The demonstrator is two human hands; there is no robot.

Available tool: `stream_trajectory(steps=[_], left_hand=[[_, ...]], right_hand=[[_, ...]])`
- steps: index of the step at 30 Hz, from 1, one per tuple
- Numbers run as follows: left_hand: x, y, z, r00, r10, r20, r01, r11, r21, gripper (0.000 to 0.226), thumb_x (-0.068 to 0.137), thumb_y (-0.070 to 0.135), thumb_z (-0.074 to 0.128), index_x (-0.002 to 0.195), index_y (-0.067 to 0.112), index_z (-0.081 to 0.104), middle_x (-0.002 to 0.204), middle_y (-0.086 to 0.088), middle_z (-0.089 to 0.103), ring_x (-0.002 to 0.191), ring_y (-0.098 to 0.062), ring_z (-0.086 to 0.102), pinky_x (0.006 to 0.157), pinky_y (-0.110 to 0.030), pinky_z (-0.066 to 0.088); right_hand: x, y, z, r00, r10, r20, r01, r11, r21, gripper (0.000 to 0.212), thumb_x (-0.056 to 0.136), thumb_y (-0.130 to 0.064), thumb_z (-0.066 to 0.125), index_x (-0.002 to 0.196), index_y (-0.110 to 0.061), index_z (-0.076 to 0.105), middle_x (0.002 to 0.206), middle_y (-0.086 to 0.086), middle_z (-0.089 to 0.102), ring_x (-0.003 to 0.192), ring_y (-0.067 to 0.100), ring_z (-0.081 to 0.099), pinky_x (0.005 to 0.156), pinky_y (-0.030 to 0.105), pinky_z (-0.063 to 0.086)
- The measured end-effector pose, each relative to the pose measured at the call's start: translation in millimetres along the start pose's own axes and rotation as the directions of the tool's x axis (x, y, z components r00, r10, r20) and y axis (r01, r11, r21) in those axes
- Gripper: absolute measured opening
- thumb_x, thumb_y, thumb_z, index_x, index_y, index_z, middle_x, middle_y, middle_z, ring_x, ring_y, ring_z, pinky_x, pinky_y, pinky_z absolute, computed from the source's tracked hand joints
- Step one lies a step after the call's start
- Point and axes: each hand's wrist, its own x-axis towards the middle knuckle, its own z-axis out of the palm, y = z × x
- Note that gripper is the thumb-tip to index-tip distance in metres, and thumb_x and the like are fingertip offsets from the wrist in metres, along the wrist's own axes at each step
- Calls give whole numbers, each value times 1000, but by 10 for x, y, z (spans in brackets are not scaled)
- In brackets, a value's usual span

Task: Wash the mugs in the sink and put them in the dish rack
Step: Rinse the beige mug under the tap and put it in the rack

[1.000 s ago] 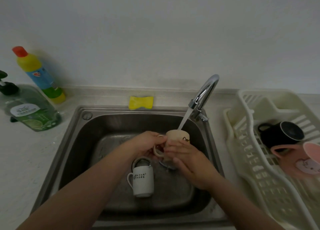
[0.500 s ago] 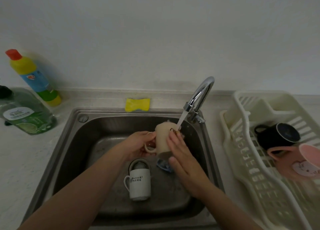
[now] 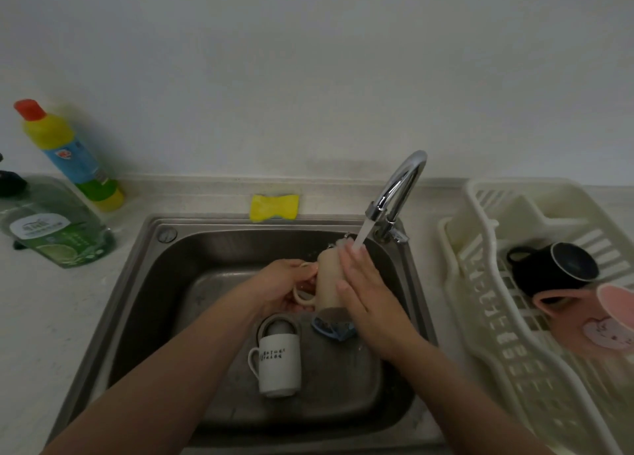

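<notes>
Cream ceramic mug sits tilted under the running chrome tap, over the steel sink. Left hand grips its handle, fingers curled round the loop; right hand lies flat along the mug's side, fingers straight, water hitting the fingertips. White printed mug lies on the basin floor. Black mug and pink mug rest in the cream plastic dish rack.

The cream mug, a second ago upright under the tap, is now turned mouth-down with water hitting its base, and the right hand has slid flat along its side.
</notes>
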Motion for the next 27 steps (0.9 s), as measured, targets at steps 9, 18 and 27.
stream_trajectory(steps=[9,18,27], left_hand=[[50,85,18,999,32,-32,-28,993,117,20,99,31,55,93,14,63,78,-7,66,60,-15,64,54,-28,54],[60,41,3,999,25,-33,-24,999,28,21,100,33,52,95,15,61,80,-7,66,58,-15,64,49,-25,53],[22,-53,-120,999,-17,-48,13,998,-68,26,99,36,53,108,14,63,88,-8,69,62,-18,65,53,-27,52]], right_hand=[[2,113,-19,972,-217,94,236,922,-307,59,98,-43,18,149,-19,35,157,-5,29,145,-3,2,119,20,-5],[-98,157,89,993,-119,14,119,985,-128,65,96,-51,17,154,-22,10,161,-12,-6,146,4,-14,121,32,0],[-307,-51,116,992,114,53,-124,954,271,63,98,-55,24,152,-37,-3,154,-30,-18,139,-14,-13,119,22,1]])
